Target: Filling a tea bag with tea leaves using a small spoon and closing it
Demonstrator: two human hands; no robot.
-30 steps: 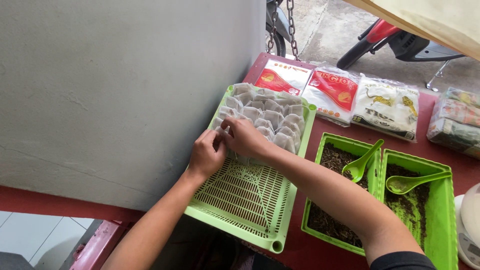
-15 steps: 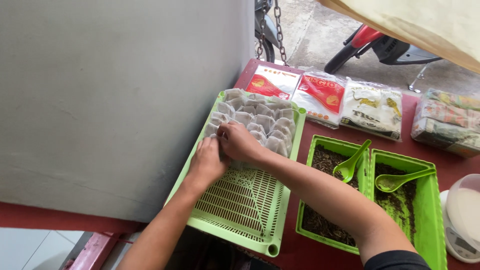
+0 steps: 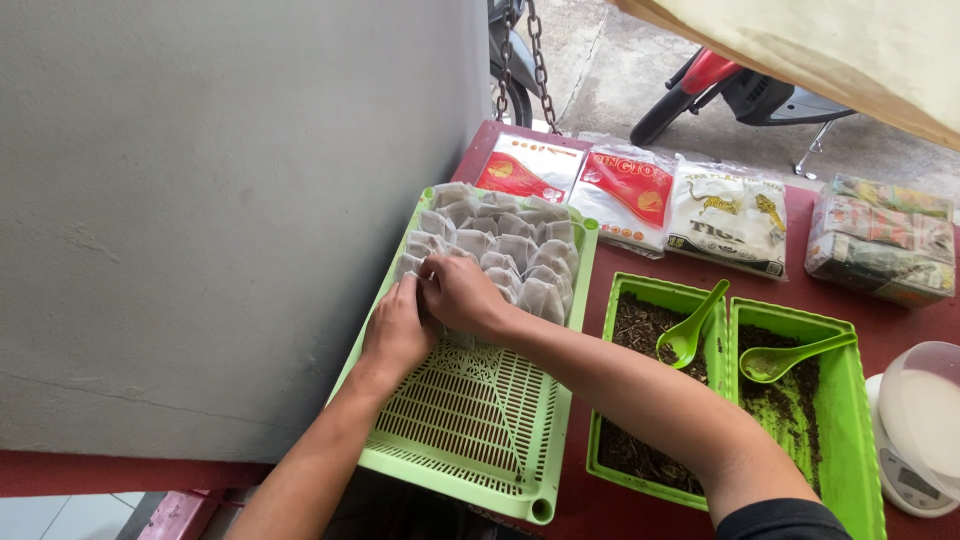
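A light green slotted tray (image 3: pixel 470 420) lies on the dark red table, its far half covered with several small white filled pouches (image 3: pixel 510 245) in rows. My left hand (image 3: pixel 397 330) and my right hand (image 3: pixel 458 293) meet at the near left end of the pouch rows, fingers pinched on a pouch there. The pouch they hold is mostly hidden under the fingers. The tray's near half shows bare slots.
Two green tubs (image 3: pixel 650 480) (image 3: pixel 860 400) of dark loose leaves, each with a green spoon (image 3: pixel 692 330) (image 3: pixel 790 357), stand at right. Printed packets (image 3: pixel 628 190) lie behind. A white scale with a bowl (image 3: pixel 920 430) sits far right. A grey wall (image 3: pixel 200 200) rises at left; a motorbike (image 3: pixel 740 90) stands beyond.
Both hands stay pinched at the same spot on the pouch rows; the left hand has closed in against the right. The camera view has shifted, moving everything left in frame.
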